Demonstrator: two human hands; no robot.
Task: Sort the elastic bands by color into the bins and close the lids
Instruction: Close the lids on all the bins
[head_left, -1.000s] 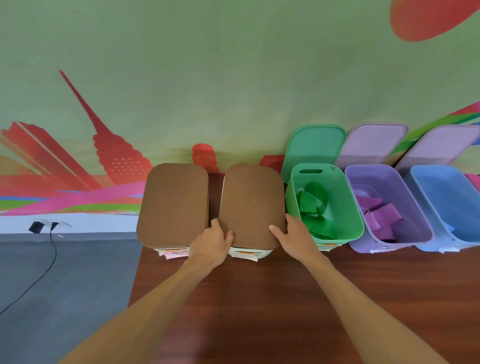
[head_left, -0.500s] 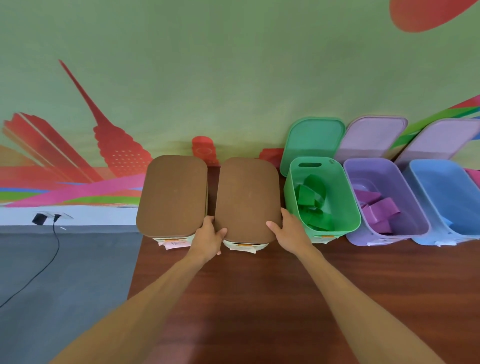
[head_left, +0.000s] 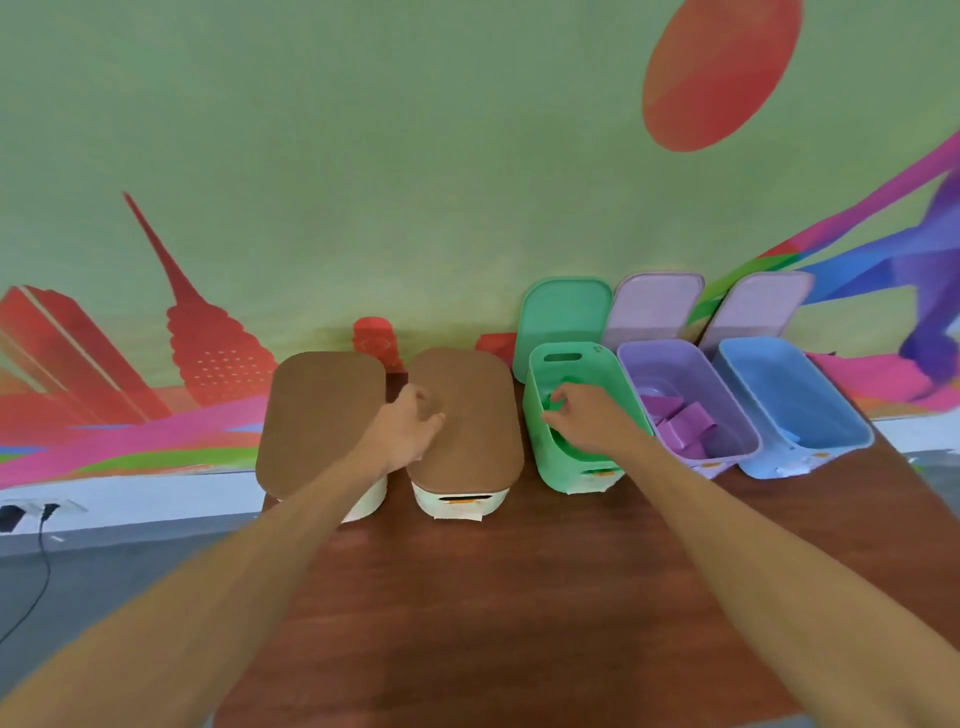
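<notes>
The dark red-brown table (head_left: 519, 597) looks like polished wood, smooth, with a soft shine. The left brown rounded lid (head_left: 322, 410) and the right brown rounded lid (head_left: 478, 441) look matt. The green rectangular bin (head_left: 566, 470), the purple rectangular bin (head_left: 660, 358) and the blue rectangular bin (head_left: 795, 405) are smooth plastic.

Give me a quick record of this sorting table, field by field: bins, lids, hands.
closed: left brown lid, right brown lid
open: green bin, purple bin, blue bin
lids against wall: green lid, left lilac lid, right lilac lid
purple bands: in purple bin
left hand: above right brown lid
right hand: over green bin, grip unclear
</notes>
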